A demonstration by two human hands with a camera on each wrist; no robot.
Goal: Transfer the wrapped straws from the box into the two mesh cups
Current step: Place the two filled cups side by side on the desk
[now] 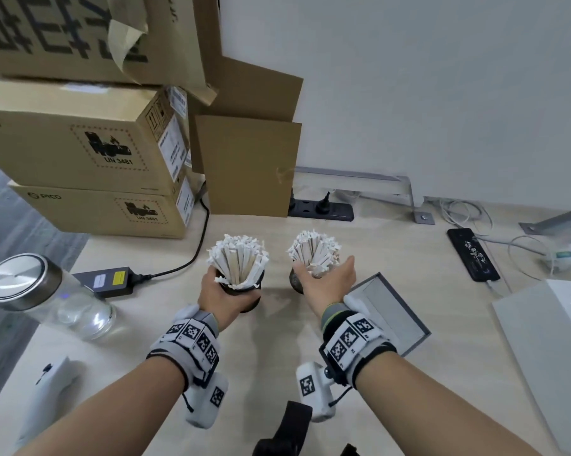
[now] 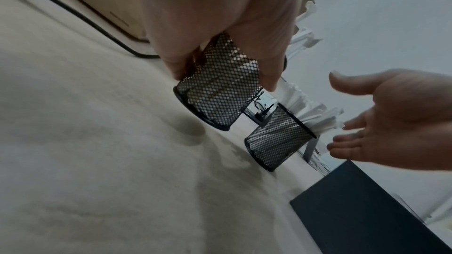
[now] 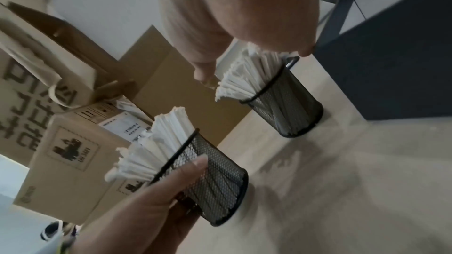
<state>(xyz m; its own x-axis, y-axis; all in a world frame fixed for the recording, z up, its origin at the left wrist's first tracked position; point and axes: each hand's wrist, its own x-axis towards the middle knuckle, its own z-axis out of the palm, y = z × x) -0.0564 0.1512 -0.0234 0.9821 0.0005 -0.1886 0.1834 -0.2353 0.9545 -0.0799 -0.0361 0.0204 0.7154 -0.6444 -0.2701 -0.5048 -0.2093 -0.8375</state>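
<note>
On the desk [image 1: 392, 324] directly ahead of me stand both mesh cups, side by side and a little apart, each packed with wrapped straws that fan out above the rim. Grey box [image 1: 389, 311]: just right of the right cup, open; the part of its inside I can see from the head view shows no straws, though my right forearm hides the near corner, so I cannot rule out a stray one.

Left mesh cup [image 2: 217, 92]: my left hand [image 1: 225, 294] grips it around the wall, fingers and thumb curled on the mesh. Base looks slightly lifted or tipped in the left wrist view; blur makes this uncertain.

Right mesh cup [image 3: 286, 103]: upright on the desk. My right hand [image 1: 330, 284] is spread, fingers straight, palm against the near side of the straws [image 1: 313, 255], holding nothing.

Straw axis: near vertical, splaying outward toward the tops. Left bundle [image 1: 238, 258] likewise.

Judgement: transfer appears done or nearly so. Any further move is tidying, and each hand is already at its own cup; the box lies nearer my right hand.
</note>
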